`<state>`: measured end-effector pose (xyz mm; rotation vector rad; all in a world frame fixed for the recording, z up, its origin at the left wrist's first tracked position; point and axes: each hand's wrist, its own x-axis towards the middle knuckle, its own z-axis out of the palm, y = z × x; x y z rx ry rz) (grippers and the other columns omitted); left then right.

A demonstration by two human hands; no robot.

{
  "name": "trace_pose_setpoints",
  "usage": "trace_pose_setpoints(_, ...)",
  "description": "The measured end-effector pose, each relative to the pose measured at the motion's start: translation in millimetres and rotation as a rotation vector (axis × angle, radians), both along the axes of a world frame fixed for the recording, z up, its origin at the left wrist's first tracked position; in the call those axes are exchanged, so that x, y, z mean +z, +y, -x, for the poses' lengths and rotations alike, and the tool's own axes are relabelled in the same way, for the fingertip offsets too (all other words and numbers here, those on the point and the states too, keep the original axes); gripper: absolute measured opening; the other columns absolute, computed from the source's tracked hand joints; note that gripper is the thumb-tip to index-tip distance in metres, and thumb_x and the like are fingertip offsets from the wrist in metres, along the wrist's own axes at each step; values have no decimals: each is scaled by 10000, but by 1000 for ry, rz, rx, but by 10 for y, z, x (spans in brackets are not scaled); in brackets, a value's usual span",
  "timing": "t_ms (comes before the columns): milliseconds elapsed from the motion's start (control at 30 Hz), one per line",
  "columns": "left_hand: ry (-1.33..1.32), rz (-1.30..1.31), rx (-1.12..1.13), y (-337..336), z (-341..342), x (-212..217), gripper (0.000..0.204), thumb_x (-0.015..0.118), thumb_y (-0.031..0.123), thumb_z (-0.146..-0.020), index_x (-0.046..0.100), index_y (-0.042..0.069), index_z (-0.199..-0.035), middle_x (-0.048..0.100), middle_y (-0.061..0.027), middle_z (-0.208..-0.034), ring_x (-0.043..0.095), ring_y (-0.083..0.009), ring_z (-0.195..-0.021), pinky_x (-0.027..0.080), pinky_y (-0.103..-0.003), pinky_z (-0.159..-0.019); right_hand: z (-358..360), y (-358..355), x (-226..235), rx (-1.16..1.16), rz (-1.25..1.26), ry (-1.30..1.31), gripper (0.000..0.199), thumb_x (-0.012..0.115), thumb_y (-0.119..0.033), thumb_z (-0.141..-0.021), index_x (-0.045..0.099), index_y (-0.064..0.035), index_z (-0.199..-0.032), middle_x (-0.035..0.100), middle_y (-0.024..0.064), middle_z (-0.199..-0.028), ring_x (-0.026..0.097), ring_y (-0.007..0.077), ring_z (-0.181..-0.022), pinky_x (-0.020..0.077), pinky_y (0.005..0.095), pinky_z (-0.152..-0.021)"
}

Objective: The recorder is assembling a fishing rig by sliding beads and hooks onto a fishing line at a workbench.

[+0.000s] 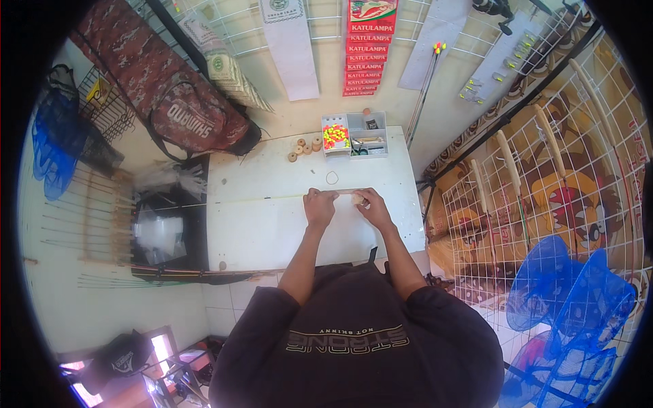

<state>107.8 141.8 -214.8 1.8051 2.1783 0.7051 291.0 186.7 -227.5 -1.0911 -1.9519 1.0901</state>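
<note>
Rod (272,197) lies sideways, nearside of the organizer tray (371,156), thin end leftward; left hand (318,207) and right hand (372,208) both pinch its wooden handle (345,192) (right fingertips partly hidden).

Red packets (368,58) hang in a strip between a camouflage bag (160,71) at left and blue nets (547,282) at right.

You've got room over the near-left tabletop (252,234), your side of the thin rod (272,197). Beyond it, the divided tray (369,156) and tan rings (292,157) block you.
</note>
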Motion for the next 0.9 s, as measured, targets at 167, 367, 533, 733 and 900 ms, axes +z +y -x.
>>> trace_pose_setpoints(167,-71,-51,67,-33,87,23,125,632,192,-809,725,191,-893,644,-22,-802,518,-207,-907,369,-356,-793,92,10,77,-26,-78,-17,370,656,-41,-754,611,-39,-1121,547,94,-991,567,225,-832,487,301,-716)
trace_pose_setpoints(367,-79,-56,61,-24,108,-97,140,636,245,-808,722,185,-900,631,-45,-816,523,-222,-947,375,-371,-812,166,79,146,-35,-60,-46,301,659,-72,-772,625,-37,-1069,627,110,-942,571,239,-906,502,324,-735)
trace_pose_setpoints(533,-103,-27,103,-4,121,-174,137,645,246,-786,722,193,-886,647,-22,-830,524,-219,-958,377,-373,-812,212,110,238,-6,69,151,355,633,17,-747,595,-20,-1098,595,109,-960,606,180,-934,522,284,-822)
trace_pose_setpoints(733,-191,-57,87,18,71,-172,145,649,247,-788,722,186,-897,629,-32,-819,528,-227,-940,387,-385,-817,275,205,123,-10,217,365,400,627,52,-737,592,-43,-1124,554,49,-969,589,150,-926,496,266,-875)
trace_pose_setpoints(900,-224,-56,79,23,77,-122,137,655,247,-788,722,186,-891,629,-33,-820,529,-224,-939,387,-388,-821,313,224,263,13,25,133,381,633,28,-746,555,-50,-1111,547,47,-979,583,134,-912,492,263,-805)
